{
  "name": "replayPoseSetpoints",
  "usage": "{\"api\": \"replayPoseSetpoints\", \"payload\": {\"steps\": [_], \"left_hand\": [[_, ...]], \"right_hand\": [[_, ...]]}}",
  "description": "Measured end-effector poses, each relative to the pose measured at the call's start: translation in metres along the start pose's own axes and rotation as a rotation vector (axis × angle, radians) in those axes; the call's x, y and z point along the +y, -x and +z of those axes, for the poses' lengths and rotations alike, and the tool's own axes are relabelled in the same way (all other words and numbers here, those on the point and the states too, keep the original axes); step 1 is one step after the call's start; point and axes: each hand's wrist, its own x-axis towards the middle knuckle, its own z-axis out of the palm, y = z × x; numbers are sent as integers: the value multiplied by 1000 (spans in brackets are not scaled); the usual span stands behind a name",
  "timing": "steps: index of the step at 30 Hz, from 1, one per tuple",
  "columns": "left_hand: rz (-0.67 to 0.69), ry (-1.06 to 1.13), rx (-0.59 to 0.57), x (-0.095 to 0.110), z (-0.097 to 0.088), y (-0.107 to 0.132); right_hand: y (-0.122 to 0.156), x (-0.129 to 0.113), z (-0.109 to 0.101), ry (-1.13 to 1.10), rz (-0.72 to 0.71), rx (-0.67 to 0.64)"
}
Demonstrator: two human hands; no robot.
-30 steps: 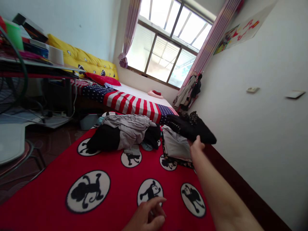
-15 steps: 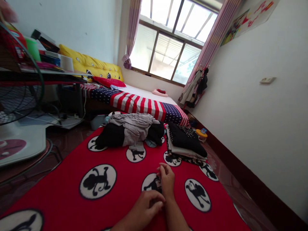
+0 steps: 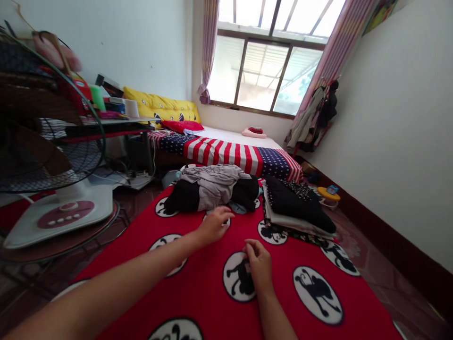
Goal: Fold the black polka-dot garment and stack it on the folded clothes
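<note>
My left hand (image 3: pixel 214 226) reaches out over the red blanket (image 3: pixel 198 283), its fingers apart and holding nothing. It is just in front of a loose heap of clothes, where a grey garment (image 3: pixel 215 182) lies crumpled over black ones (image 3: pixel 184 196). A bit of light blue cloth (image 3: pixel 238 208) shows under the heap's near edge. Nearer to me, my right hand (image 3: pixel 260 264) hovers low over or rests on the blanket, fingers loosely bent with nothing visible in them. Beyond it, to the right, is a stack of folded clothes (image 3: pixel 297 208), black on top with pale and floral layers beneath.
A fan (image 3: pixel 67 208) stands on a round stool at the left, beside a cluttered desk (image 3: pixel 116 120). Behind the clothes is a bed with a striped, starred cover (image 3: pixel 222 153). A small yellow stool (image 3: pixel 328 194) is by the right wall, below hanging clothes (image 3: pixel 313 113).
My left hand has moved forward, away from my right wrist, towards the clothes heap. My right hand stays low over the blanket. The view has turned slightly left.
</note>
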Motion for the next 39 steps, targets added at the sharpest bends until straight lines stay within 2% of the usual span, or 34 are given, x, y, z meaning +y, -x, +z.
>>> {"api": "replayPoseSetpoints", "payload": {"steps": [2, 4, 6, 8, 13, 17, 21, 24, 26, 29, 31, 33, 35, 37, 39], "left_hand": [[-37, -189, 48, -27, -24, -32], [-150, -321, 84, -46, -43, -59], [-253, -381, 79, -57, -55, -80], [-329, -399, 67, -63, -58, -94], [-405, -408, 37, -64, -52, -102], [-391, -381, 55, -50, -58, -94], [-303, -325, 108, -6, -64, -66], [-117, -156, 45, 42, -56, -18], [17, -18, -135, 72, -42, 26], [158, 137, -491, 109, -17, 91], [169, 163, -594, 125, -6, 123], [135, 170, -578, 136, -3, 140], [108, 229, -504, 140, -9, 144], [91, 296, -375, 136, -19, 140], [47, 254, -176, 121, -28, 134]], "right_hand": [[0, 0, 1, -12, 11, 12], [-1, 0, 1, -30, 19, 22], [-1, 0, 1, -52, 32, 27], [-2, 1, 1, -67, 36, 28], [-3, 3, 1, -63, 10, 33], [-4, 5, 1, -55, 7, 38], [-5, 1, 2, -92, -1, 49], [-5, -2, 1, -148, 13, 79], [-4, -4, -2, -196, 10, 103], [-2, -6, -7, -263, -3, 74], [1, -7, -8, -265, -22, 50], [4, -9, -7, -270, -36, 78], [9, -10, -4, -319, -27, 107], [17, -10, -1, -377, -5, 75], [27, -8, 2, -411, -5, 20]]}}
